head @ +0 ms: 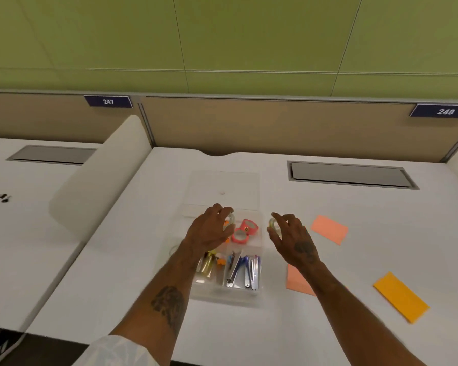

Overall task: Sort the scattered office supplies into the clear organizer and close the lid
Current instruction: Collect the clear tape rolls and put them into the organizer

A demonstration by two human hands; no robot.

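Holding in the left hand [210,229]: a clear tape roll [231,220], fingers curled over its top, poised above the organizer's far-left compartment; from where I stand, it looks about to be dropped in.
Right hand [292,233]: pinching a second tape roll [273,223] between thumb and fingers, just off the organizer's right edge. It is probably bound for the same section.
Pink tape rolls [245,231]: two of them, touching, in the far compartment, so tape seems to be grouped there.
Near compartments: gold and yellow bits [206,265], clips perhaps, on the left; silver-and-blue metal tools [243,270] on the right, too blurred to name.
Clear organizer [259,294]: on the white desk [117,260], between the two forearms.
Lid [222,186]: swung open and lying flat behind the box, leaving the top free for loading.
Sticky notes: a pink pad [329,229] right of the right hand, a second pink pad [298,282] partly under that forearm, an orange pad [401,297] well apart. All are unsorted.
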